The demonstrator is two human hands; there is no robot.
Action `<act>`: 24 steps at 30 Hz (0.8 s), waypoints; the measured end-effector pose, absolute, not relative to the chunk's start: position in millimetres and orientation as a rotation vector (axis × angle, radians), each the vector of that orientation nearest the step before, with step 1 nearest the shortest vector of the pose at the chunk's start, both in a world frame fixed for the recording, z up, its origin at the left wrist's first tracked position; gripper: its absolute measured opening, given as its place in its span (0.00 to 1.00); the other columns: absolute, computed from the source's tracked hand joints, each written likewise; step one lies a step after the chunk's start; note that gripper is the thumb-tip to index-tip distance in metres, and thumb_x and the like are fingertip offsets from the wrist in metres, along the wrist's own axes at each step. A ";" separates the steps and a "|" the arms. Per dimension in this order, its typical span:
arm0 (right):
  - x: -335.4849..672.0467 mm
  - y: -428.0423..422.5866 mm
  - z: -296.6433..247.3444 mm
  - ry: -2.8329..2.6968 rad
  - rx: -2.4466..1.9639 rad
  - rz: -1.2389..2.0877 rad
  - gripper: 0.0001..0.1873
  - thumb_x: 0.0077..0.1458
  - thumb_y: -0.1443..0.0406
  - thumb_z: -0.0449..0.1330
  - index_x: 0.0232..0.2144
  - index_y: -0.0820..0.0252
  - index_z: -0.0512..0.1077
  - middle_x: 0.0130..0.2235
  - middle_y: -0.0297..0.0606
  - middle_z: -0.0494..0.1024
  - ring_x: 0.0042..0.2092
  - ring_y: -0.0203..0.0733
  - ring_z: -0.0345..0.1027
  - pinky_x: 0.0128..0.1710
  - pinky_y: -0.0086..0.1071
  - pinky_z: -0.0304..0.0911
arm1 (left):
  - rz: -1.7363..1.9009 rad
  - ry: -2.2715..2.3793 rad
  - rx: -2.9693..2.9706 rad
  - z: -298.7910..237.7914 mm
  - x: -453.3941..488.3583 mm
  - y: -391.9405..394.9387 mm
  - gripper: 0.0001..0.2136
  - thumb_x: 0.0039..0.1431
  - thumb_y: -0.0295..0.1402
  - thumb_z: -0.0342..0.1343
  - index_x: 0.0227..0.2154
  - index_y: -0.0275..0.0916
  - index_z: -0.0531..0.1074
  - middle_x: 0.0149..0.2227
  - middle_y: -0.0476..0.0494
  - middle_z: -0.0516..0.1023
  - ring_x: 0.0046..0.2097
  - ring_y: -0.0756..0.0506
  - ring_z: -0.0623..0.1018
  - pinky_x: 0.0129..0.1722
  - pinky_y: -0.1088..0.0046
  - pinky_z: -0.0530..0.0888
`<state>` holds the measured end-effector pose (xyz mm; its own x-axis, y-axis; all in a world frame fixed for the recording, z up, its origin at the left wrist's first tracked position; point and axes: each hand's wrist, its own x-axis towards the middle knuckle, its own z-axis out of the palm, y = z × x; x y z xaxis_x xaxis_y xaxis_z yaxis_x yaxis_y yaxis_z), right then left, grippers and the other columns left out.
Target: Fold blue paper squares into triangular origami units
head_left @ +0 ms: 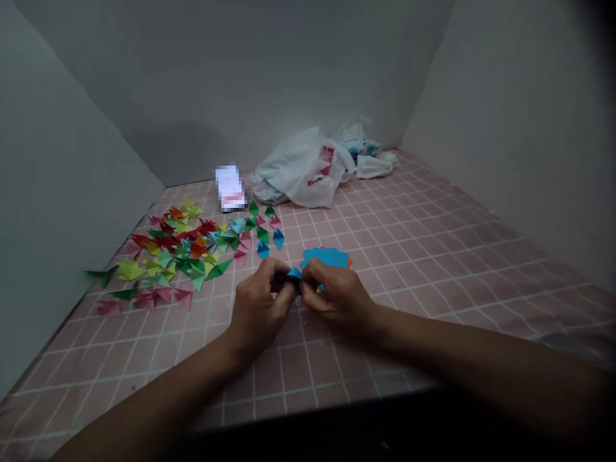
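My left hand [262,301] and my right hand [337,296] meet over a pink checked surface [423,256], fingers pinched on a small folded blue paper piece [294,274] between them. Just behind my right hand lies a small stack of flat paper sheets [327,257], blue on top with orange showing at the edge. To the left spreads a pile of several folded paper triangles [187,250] in red, green, yellow, pink and blue. Two blue triangles [270,244] lie nearest my hands.
A white plastic bag [301,170] with red print and more crumpled bags [368,157] sit at the back near the corner. A blurred white phone-like object [230,188] lies left of the bag. Grey walls close in on the left, back and right.
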<state>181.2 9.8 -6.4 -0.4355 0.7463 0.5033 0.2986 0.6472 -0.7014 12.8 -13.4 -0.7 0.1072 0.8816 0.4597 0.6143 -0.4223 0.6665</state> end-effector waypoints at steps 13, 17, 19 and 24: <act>179.0 4.8 -14.9 -1.817 -0.818 0.458 0.16 0.50 0.76 0.52 0.39 0.55 0.62 0.32 0.32 0.71 0.31 0.37 0.69 0.33 0.30 0.64 | 1.414 1.333 2.779 -3.1 16.8 -19.8 0.07 0.63 0.22 0.54 0.34 0.41 0.65 0.26 0.50 0.76 0.25 0.49 0.77 0.26 0.76 0.71; 181.4 3.2 -11.4 -1.799 -0.800 0.327 0.13 0.54 0.76 0.53 0.38 0.54 0.62 0.31 0.31 0.71 0.31 0.37 0.67 0.32 0.30 0.63 | 1.450 1.236 2.657 -2.4 15.2 -20.5 0.08 0.62 0.20 0.56 0.37 0.40 0.67 0.33 0.47 0.80 0.34 0.48 0.82 0.33 0.77 0.76; 183.9 3.7 -9.5 -1.817 -0.788 0.265 0.12 0.55 0.76 0.54 0.38 0.54 0.62 0.31 0.32 0.72 0.32 0.37 0.68 0.33 0.30 0.63 | 1.440 1.190 2.381 -0.2 15.1 -21.0 0.08 0.61 0.20 0.56 0.39 0.40 0.69 0.36 0.46 0.80 0.37 0.48 0.83 0.37 0.76 0.78; 188.1 6.8 -5.6 -1.890 -0.717 0.063 0.10 0.60 0.75 0.54 0.39 0.55 0.63 0.31 0.33 0.75 0.31 0.39 0.71 0.33 0.31 0.64 | 1.293 1.067 1.452 9.9 13.8 -19.5 0.05 0.64 0.29 0.53 0.41 0.39 0.72 0.39 0.46 0.79 0.35 0.49 0.81 0.35 0.72 0.80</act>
